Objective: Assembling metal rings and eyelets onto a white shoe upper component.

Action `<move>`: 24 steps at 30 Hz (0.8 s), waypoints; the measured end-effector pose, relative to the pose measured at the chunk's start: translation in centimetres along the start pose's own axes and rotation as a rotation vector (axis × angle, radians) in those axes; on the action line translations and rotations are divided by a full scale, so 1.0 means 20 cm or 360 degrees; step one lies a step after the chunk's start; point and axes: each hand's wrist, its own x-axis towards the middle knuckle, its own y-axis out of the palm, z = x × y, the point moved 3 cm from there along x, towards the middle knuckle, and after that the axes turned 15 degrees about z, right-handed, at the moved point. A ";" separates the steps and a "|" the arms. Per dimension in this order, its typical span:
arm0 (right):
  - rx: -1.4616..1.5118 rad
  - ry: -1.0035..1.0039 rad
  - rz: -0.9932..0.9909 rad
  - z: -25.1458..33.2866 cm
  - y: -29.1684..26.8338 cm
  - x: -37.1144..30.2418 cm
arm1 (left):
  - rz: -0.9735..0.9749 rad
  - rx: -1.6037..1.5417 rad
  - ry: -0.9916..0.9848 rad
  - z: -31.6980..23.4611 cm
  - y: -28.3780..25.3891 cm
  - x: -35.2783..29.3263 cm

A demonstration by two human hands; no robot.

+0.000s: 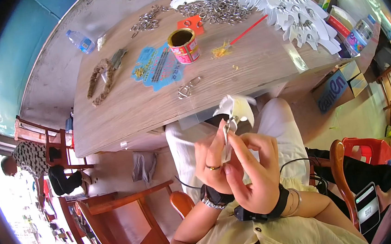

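Note:
Above my lap, my left hand (212, 160) and my right hand (257, 174) meet with their fingertips pinched together. Between them is a white cut piece (239, 106) of leather-like sheet, curved and standing up past the fingers. A silver metal ring (233, 123) sits at the pinched part of the piece, close to both index fingers. Fingers cover the lower end of the piece. On the table just beyond lie a few loose metal rings (185, 91). Farther back stands an open pink tin can (184, 48), dark inside.
A brush with a red handle (248, 30) lies right of the can. Behind are heaped metal rings (218, 12) and stacked white pieces (292, 9). A blue printed sheet (156, 69), a brown fuzzy loop (93, 83) and a plastic bottle (80, 42) are leftward. Wooden chairs (125, 221) flank me.

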 end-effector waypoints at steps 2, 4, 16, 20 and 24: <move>-0.0048 0.0016 -0.0022 -0.02 0.00 0.00 | 0.0109 -0.0028 0.0065 -0.01 0.00 0.01; -0.0132 0.0011 -0.0024 -0.05 -0.01 0.00 | 0.0240 -0.0054 0.0188 0.01 0.01 0.03; -0.0266 -0.0142 -0.0266 -0.24 -0.07 -0.02 | 0.0929 -0.1507 -0.0236 0.08 0.04 -0.05; -0.0367 -0.0179 -0.0324 -0.30 -0.09 -0.03 | 0.0920 -0.1731 -0.0375 0.10 0.05 -0.06; -0.0561 -0.0221 -0.0273 -0.33 -0.11 -0.04 | 0.0894 -0.1439 -0.0891 0.02 0.04 0.01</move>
